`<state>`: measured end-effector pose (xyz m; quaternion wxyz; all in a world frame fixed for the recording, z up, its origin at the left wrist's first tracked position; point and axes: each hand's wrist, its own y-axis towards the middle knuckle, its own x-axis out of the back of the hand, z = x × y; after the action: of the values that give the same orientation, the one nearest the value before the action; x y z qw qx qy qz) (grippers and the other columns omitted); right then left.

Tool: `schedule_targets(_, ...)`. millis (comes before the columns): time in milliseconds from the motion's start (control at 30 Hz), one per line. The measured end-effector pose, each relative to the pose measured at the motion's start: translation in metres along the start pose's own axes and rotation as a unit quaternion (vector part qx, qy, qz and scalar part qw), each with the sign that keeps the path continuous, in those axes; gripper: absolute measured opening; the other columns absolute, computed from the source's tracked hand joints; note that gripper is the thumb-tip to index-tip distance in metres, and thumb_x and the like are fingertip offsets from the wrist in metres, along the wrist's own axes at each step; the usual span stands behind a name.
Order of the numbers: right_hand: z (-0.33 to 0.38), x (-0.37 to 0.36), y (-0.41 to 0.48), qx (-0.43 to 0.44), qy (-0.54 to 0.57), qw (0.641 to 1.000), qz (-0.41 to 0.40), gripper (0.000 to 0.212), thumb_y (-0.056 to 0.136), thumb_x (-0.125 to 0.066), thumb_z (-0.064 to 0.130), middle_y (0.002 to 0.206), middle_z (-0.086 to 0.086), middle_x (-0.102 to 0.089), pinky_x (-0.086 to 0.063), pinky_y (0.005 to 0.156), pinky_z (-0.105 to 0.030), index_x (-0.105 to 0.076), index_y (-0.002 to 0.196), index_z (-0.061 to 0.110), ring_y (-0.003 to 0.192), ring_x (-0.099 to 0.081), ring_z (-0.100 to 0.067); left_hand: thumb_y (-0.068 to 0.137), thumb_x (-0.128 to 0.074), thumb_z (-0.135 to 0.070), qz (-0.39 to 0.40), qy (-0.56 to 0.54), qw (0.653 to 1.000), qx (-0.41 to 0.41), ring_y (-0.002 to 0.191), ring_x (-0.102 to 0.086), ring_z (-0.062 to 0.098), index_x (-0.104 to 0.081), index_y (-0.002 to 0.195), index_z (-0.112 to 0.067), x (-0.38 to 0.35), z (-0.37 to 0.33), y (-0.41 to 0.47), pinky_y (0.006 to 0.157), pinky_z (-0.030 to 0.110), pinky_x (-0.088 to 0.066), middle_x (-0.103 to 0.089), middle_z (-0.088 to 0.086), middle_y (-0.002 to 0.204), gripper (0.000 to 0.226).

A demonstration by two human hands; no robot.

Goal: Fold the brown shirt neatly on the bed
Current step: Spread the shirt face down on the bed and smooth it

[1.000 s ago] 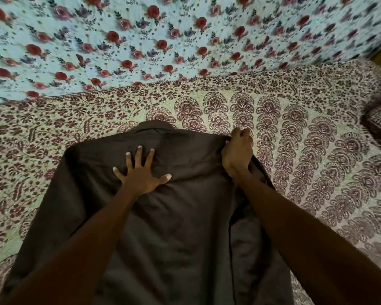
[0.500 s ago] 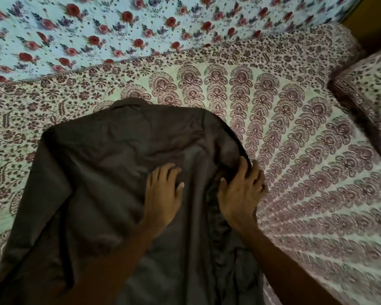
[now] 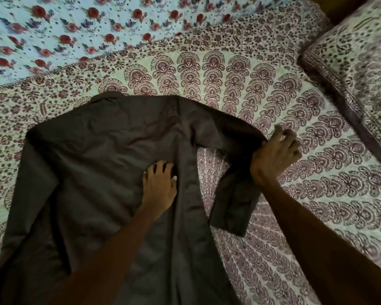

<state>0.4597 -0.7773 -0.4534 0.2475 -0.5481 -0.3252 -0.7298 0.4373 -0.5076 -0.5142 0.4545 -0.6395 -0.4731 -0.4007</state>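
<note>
Bed [image 3: 317,194]: carries the shirt.
Brown shirt [image 3: 101,172]: flat, collar at 12 o'clock, hem at 6.
Sleeve [image 3: 233,208]: at 3 o'clock of the body, cuff toward 6.
Right hand [image 3: 273,155]: nearer, fingers curled round the sleeve's bend; the fold likely heads toward 9.
Left hand [image 3: 160,186]: flat, pinning the body.

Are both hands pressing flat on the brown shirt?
No: the left hand rests on the brown shirt, but the right hand grips its sleeve, held out to the side.
</note>
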Motion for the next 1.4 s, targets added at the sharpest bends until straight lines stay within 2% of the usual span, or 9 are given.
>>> schedule_targets(100, 0.007, 0.007, -0.024, 0.131, 0.038, 0.991, -0.003, 0.041, 0.08, -0.063, 0.009, 0.12, -0.019, -0.056, -0.042, 0.086, -0.046, -0.049, 0.118, 0.012, 0.107, -0.052, -0.038, 0.091, -0.053, -0.031, 0.025, -0.004, 1.0, 0.015, 0.13, -0.038, 0.029, -0.045, 0.133, -0.019, 0.001, -0.005, -0.002, 0.105, 0.055, -0.037, -0.039, 0.004, 0.142, 0.044)
schedule_targets(167, 0.008, 0.004, -0.067, 0.228, 0.07, 0.961, 0.142, 0.027, 0.081, -0.06, 0.009, 0.106, -0.014, -0.062, -0.05, 0.077, -0.042, -0.058, 0.107, 0.014, 0.093, -0.06, -0.035, 0.091, -0.053, -0.03, 0.034, -0.017, 0.999, 0.019, 0.134, -0.035, 0.029, -0.044, 0.135, -0.02, 0.003, -0.007, -0.005, 0.107, 0.054, -0.035, -0.037, 0.003, 0.146, 0.046)
schedule_targets(300, 0.001, 0.003, -0.148, 0.125, 0.087, 0.914, 0.377, 0.024, 0.091, -0.052, 0.038, 0.092, -0.009, -0.068, -0.056, 0.075, -0.041, -0.061, 0.094, 0.016, 0.09, -0.065, -0.032, 0.089, -0.056, -0.026, 0.018, -0.026, 0.999, 0.023, 0.13, -0.04, 0.028, -0.044, 0.134, -0.02, 0.005, -0.001, -0.017, 0.105, 0.051, -0.039, -0.04, 0.002, 0.144, 0.047)
schedule_targets(500, -0.004, 0.012, -0.181, 0.173, -0.047, 0.918, 0.353, 0.032, 0.087, -0.058, 0.049, 0.105, -0.005, -0.069, -0.038, 0.094, -0.038, -0.063, 0.102, 0.021, 0.116, -0.05, -0.029, 0.088, -0.057, -0.026, -0.004, 0.007, 1.0, 0.01, 0.126, -0.043, 0.027, -0.049, 0.132, -0.019, 0.0, 0.019, -0.049, 0.103, 0.049, -0.041, -0.044, 0.003, 0.141, 0.045)
schedule_targets(733, -0.025, 0.017, -0.159, 0.099, -0.075, 0.937, 0.326, 0.036, 0.089, -0.059, 0.047, 0.109, -0.009, -0.069, -0.041, 0.093, -0.037, -0.067, 0.105, 0.015, 0.111, -0.058, -0.029, 0.091, -0.056, -0.028, 0.041, 0.009, 0.999, 0.005, 0.137, -0.034, 0.028, -0.04, 0.139, -0.019, 0.002, 0.022, -0.057, 0.109, 0.051, -0.035, -0.034, 0.004, 0.15, 0.052)
schedule_targets(967, -0.041, 0.036, -0.201, 0.068, -0.013, 0.924, 0.377, 0.06, 0.087, -0.063, 0.042, 0.114, -0.013, -0.067, -0.04, 0.097, -0.044, -0.035, 0.136, 0.021, 0.111, -0.061, -0.034, 0.089, -0.057, -0.032, 0.011, -0.002, 0.999, -0.05, 0.133, -0.038, 0.025, -0.039, 0.14, -0.024, 0.006, 0.007, -0.089, 0.106, 0.051, -0.039, -0.035, 0.001, 0.148, 0.055)
schedule_targets(1067, -0.049, 0.037, -0.217, 0.044, -0.016, 0.919, 0.391, 0.058, 0.087, -0.064, 0.04, 0.117, -0.012, -0.065, -0.041, 0.098, -0.045, -0.036, 0.134, 0.019, 0.116, -0.056, -0.034, 0.089, -0.055, -0.044, 0.101, 0.049, 0.99, -0.084, 0.145, -0.021, 0.027, -0.031, 0.146, -0.028, -0.005, 0.009, -0.109, 0.112, 0.057, -0.028, -0.021, -0.002, 0.157, 0.064)
schedule_targets(1233, -0.072, 0.043, -0.24, 0.008, -0.025, 0.93, 0.367, 0.047, 0.084, -0.067, 0.044, 0.129, -0.011, -0.052, -0.045, 0.097, -0.049, -0.054, 0.12, 0.018, 0.124, -0.045, -0.033, 0.086, -0.059, -0.048, 0.1, 0.062, 0.989, -0.092, 0.148, -0.013, 0.027, -0.024, 0.15, -0.03, -0.011, 0.01, -0.129, 0.113, 0.061, -0.023, -0.015, -0.003, 0.159, 0.075)
schedule_targets(1400, -0.097, 0.051, -0.268, -0.029, -0.018, 0.923, 0.383, 0.045, 0.082, -0.071, 0.039, 0.116, -0.009, -0.062, -0.048, 0.093, -0.046, -0.052, 0.116, 0.015, 0.11, -0.058, -0.031, 0.086, -0.059, -0.05, 0.145, 0.064, 0.981, -0.115, 0.148, -0.009, 0.03, -0.021, 0.15, -0.035, -0.013, 0.001, -0.145, 0.111, 0.066, -0.022, -0.01, -0.003, 0.16, 0.076)
